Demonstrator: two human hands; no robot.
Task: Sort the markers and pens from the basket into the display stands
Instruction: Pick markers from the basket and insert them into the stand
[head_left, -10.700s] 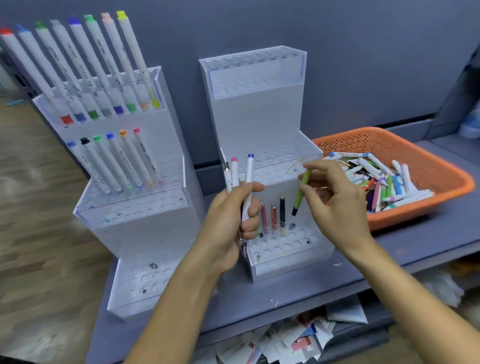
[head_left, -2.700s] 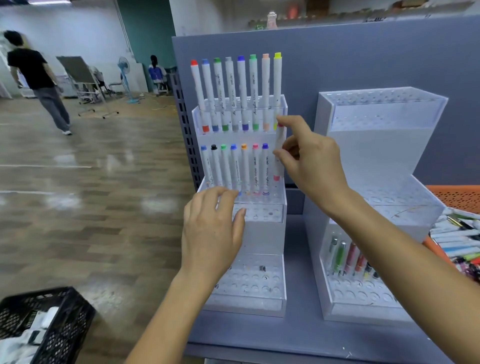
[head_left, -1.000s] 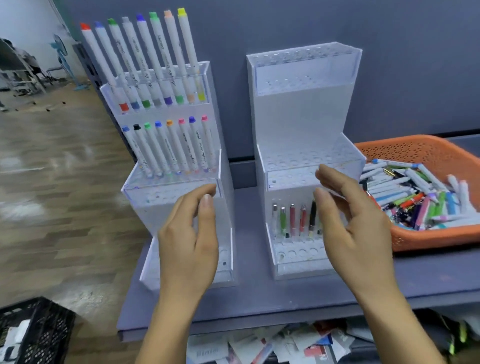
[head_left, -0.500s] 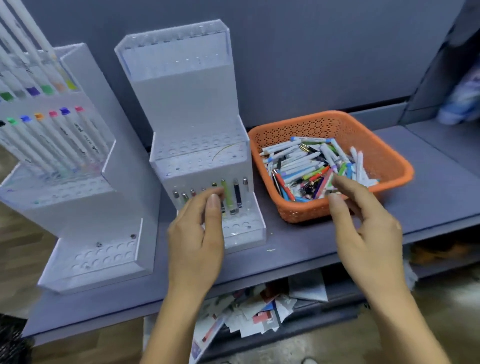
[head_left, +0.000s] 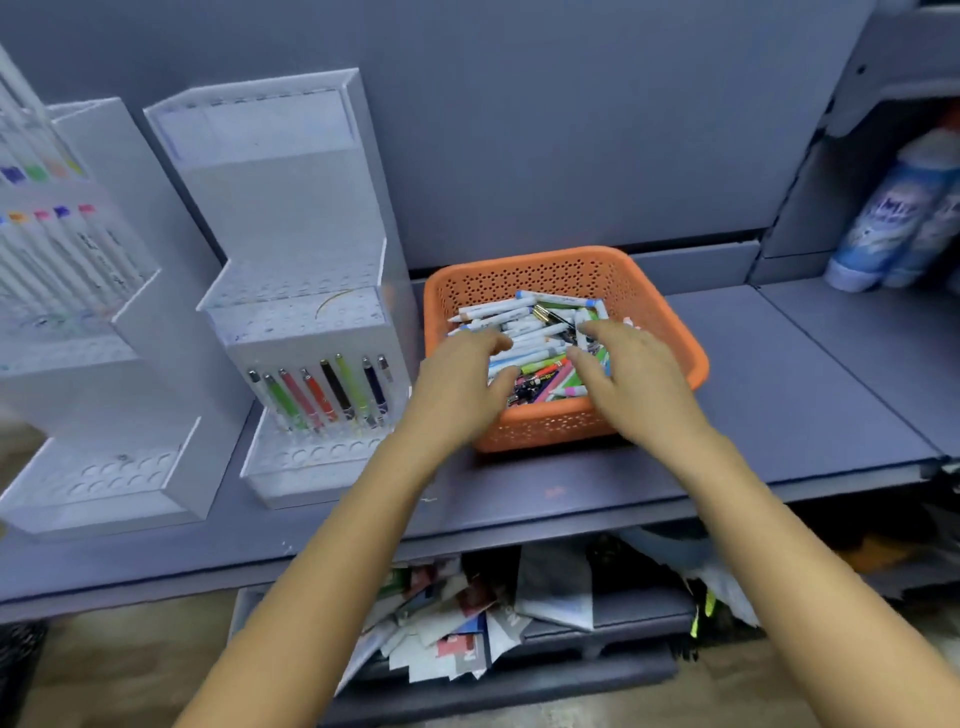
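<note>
head view: an orange basket (head_left: 563, 260) sits on the grey worktop (head_left: 779, 374), just right of two white stepped display stands. a loose pile of markers and pens (head_left: 524, 327) fills the bottom of the basket, most with white barrels, some green, pink and dark.

both hands are over the near half of the basket, side by side with a gap between them. the left hand (head_left: 462, 387) has its fingers stretched forward and its thumb out to the side, gripping nothing. the right hand (head_left: 631, 382) is spread with its fingers lightly bent above the pile, also gripping nothing. blur hides whether the fingertips touch the pens.

the nearer stand (head_left: 291, 223) holds a row of slim pens (head_left: 324, 392) upright in its lowest step: green, red, black and dark blue among them. the far stand (head_left: 119, 312) at the left edge holds white markers with coloured caps (head_left: 62, 244) in its upper steps.

loose papers (head_left: 467, 618) lie on the shelf below. blue and white bottles (head_left: 896, 218) stand at far right.
</note>
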